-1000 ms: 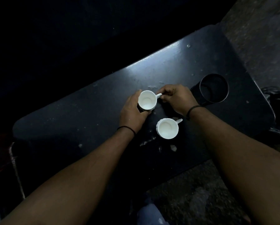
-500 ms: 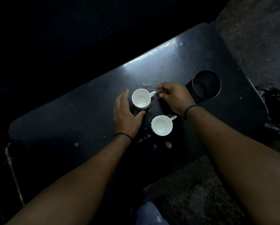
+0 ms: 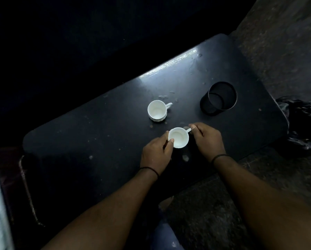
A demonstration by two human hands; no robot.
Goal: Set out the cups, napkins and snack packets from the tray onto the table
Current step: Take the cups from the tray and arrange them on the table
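While my left hand (image 3: pixel 157 150) grips the near cup (image 3: pixel 178 137) at its side, my right hand (image 3: pixel 208 139) pinches its handle. The far cup (image 3: pixel 157 110) stands apart on the table (image 3: pixel 96 127).

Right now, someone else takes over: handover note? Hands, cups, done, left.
Left hand: grips the side of the near cup.
Right hand: pinches that cup's handle.
Far cup: upright on the dark table, free of both hands, handle to the right.
Black mesh holder: stands at the table's right end.
Done: far cup placed.
Left: settle the near cup and let go. No napkins or snack packets in view.
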